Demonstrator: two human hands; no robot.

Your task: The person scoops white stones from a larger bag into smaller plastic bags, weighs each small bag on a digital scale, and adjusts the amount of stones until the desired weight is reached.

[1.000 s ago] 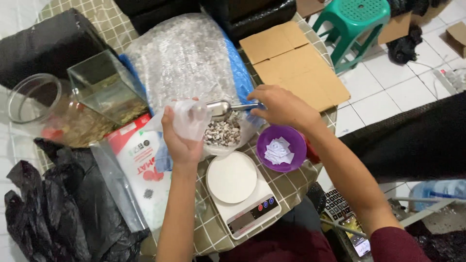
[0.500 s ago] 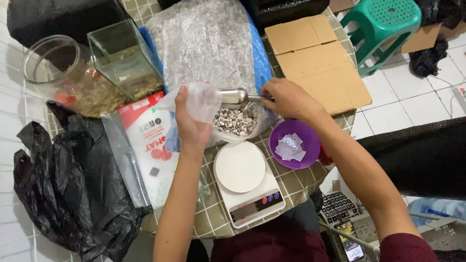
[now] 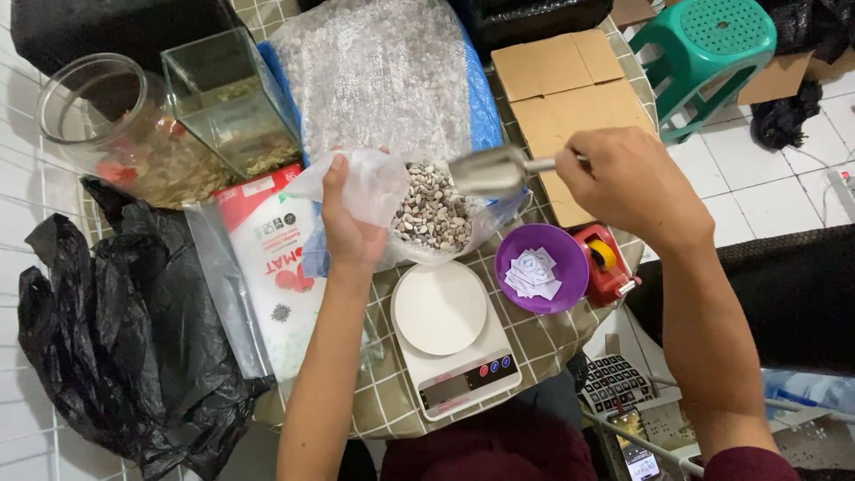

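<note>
My left hand (image 3: 349, 223) grips a small clear plastic bag (image 3: 356, 183), held open just left of a bowl of grey and brown pebbles (image 3: 432, 216). My right hand (image 3: 628, 183) holds a metal scoop (image 3: 492, 171) by its handle, its cup raised above the pebbles and pointing at the bag. A large clear sack of the same pebbles (image 3: 378, 76) lies behind the bowl. In front of the bowl sits a white kitchen scale (image 3: 450, 338) with an empty round platform.
A purple bowl of white paper slips (image 3: 541, 267) and a red tape dispenser (image 3: 606, 263) stand right of the scale. A white printed pouch (image 3: 276, 267), a black plastic bag (image 3: 116, 330), a glass jar (image 3: 93, 116), a small glass tank (image 3: 227, 98), flat cardboard (image 3: 570, 98) and a green stool (image 3: 712, 53) surround them.
The scoop has lifted off the pebbles and now hovers near the bag's mouth. My left hand with the bag has stayed beside the bowl. The camera view shifted slightly.
</note>
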